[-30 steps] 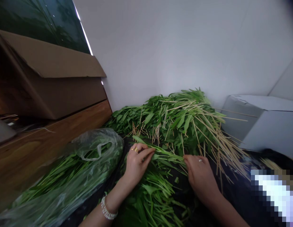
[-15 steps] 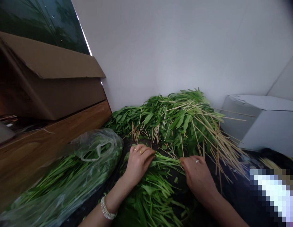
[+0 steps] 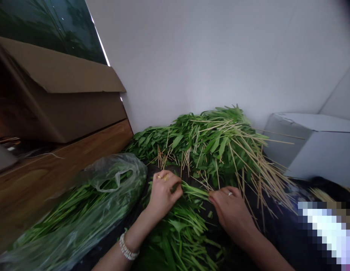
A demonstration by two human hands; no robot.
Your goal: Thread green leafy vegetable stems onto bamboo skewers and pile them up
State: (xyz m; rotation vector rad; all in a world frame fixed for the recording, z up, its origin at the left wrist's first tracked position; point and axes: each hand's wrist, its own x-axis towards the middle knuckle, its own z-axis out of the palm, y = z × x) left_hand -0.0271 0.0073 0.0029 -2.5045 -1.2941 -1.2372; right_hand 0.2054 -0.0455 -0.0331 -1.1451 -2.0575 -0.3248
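Note:
A small bunch of green leafy stems (image 3: 195, 190) stretches between my two hands. My left hand (image 3: 165, 192) is closed on its left end, thumb and fingers pinched together. On the stems' right end my right hand (image 3: 227, 205) is closed too, its fingertips hidden under the knuckles. Just below lies a pile of short-cut greens (image 3: 186, 233) with pale green stem ends pointing right. Behind both hands a larger heap of leafy greens (image 3: 203, 139) leans against the wall, its long pale stems (image 3: 256, 165) fanning to the right.
On the left, a clear plastic bag (image 3: 107, 203) holds more greens. An open cardboard box (image 3: 78, 109) stands on a wooden surface (image 3: 101, 145) behind it. A white box (image 3: 324, 146) sits at the right by the white wall (image 3: 205, 56). Dark sheeting lies under the greens.
My right hand has slid left along the stems, closer to my left hand. My left hand has shifted slightly left and up. The heaps and the bag stay in place.

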